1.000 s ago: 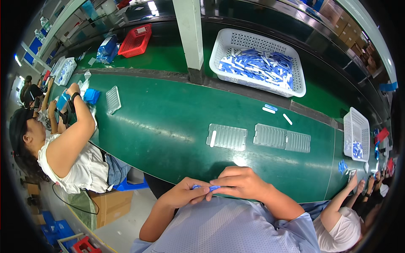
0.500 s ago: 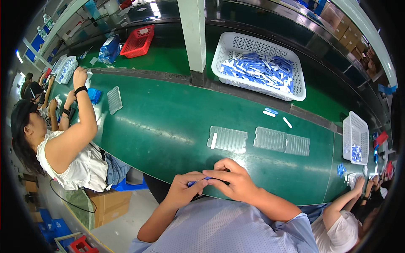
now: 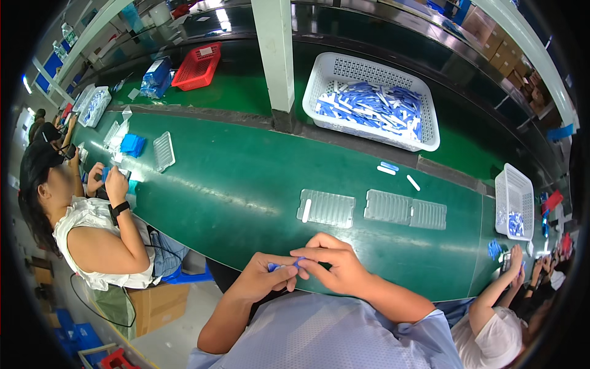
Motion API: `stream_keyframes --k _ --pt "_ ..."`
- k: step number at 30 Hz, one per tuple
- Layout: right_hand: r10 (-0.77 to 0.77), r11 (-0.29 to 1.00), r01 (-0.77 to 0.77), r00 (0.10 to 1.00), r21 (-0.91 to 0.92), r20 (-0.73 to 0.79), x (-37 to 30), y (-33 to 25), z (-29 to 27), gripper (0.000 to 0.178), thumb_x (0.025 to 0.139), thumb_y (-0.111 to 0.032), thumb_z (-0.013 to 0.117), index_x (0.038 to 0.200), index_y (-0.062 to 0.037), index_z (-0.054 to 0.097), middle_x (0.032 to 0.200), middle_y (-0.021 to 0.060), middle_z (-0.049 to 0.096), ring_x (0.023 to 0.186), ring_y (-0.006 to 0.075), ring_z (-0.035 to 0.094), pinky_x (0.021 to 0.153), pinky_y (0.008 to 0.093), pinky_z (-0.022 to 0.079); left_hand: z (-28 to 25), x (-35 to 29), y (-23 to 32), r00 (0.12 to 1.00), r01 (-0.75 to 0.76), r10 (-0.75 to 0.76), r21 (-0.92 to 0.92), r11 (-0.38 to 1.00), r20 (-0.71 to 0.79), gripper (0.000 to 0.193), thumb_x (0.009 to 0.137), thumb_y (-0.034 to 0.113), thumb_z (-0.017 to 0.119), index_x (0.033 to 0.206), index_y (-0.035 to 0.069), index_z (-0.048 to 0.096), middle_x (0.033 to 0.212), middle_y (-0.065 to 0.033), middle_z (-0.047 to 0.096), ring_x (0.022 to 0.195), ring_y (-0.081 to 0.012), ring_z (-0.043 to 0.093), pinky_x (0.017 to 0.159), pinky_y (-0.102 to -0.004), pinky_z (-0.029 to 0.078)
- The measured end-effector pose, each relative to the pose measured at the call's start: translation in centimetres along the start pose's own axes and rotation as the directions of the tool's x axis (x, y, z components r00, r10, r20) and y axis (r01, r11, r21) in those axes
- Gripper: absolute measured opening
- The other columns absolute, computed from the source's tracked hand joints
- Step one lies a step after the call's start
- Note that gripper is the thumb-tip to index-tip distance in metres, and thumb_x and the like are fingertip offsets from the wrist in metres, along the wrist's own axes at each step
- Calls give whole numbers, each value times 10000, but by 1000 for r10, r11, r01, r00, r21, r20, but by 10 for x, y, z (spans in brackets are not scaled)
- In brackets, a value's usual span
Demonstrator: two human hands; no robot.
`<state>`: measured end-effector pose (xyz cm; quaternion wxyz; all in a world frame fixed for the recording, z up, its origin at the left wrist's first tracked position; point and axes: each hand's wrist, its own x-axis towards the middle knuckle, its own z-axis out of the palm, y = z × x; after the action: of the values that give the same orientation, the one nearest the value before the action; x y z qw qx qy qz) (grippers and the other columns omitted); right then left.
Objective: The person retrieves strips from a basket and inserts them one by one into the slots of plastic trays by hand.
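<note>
At the near edge of the green table [image 3: 233, 184], the left hand [image 3: 263, 280] clamps its fingers on a small blue piece [image 3: 273, 267] — the right hand [image 3: 335, 265] pinches its right end between thumb and fingers — and farther right lie clear ribbed trays [image 3: 388, 206].

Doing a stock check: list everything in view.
Table: one, green, centre.
Large basket: one, white, far side, holding pieces.
Smaller baskets: two or more, white, both sides.
Red basket: one, red, upper left.
Tray panels: four, clear, on table.
Loose strips: three, blue and white, near large basket.
Pillar: one, white, top centre.
Cardboard box: one, brown, floor left.
Co-workers: several, white tops nearest, both sides.
Held piece: at least one, blue, lower centre.
Left hand, right hand: one each, bare, foreground.
</note>
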<state>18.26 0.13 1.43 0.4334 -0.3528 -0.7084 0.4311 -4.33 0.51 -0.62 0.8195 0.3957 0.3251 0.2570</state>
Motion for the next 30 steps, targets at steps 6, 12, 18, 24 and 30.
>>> stream_keyframes --k 6,12,18,24,30 --pt "49 997 -46 998 -64 44 6 2 -8 322 925 -16 621 1239 -33 689 966 110 589 788 235 606 677 316 496 1 9 -12 997 11 -45 -449 893 -64 248 1030 144 581 1173 -27 689 954 -102 709 697 -112 595 493 -204 376" --pt "99 993 -100 995 -66 -19 7 1 -7 392 898 7 641 1282 -57 680 913 77 591 757 167 553 670 288 458 9 16 -17 982 -54 -46 -515 855 -180 241 1020 126 587 1170 -36 684 930 -95 698 689 -106 582 492 -206 354" --pt "120 992 -122 990 -30 -70 14 3 -9 209 890 -75 726 1094 -35 747 761 46 642 654 123 568 587 272 456 1 12 -23 995 -36 -7 -413 910 -104 267 1012 119 597 1203 -53 673 893 -74 676 637 -87 514 488 -216 298" --pt "347 916 -317 933 245 -91 35 14 -38 120 930 -139 733 929 -24 770 704 -3 682 629 30 580 566 221 464 12 9 -10 947 -92 -69 -469 878 -314 246 992 105 620 1148 -76 680 894 -86 646 709 -118 543 502 -224 373" --pt "164 986 -166 953 -16 256 43 11 -38 93 909 -139 757 930 -51 778 705 0 695 596 41 587 553 218 461 -4 7 -25 1000 24 -23 -444 896 8 252 1010 108 601 1179 -67 667 916 -88 664 659 -94 507 499 -212 370"
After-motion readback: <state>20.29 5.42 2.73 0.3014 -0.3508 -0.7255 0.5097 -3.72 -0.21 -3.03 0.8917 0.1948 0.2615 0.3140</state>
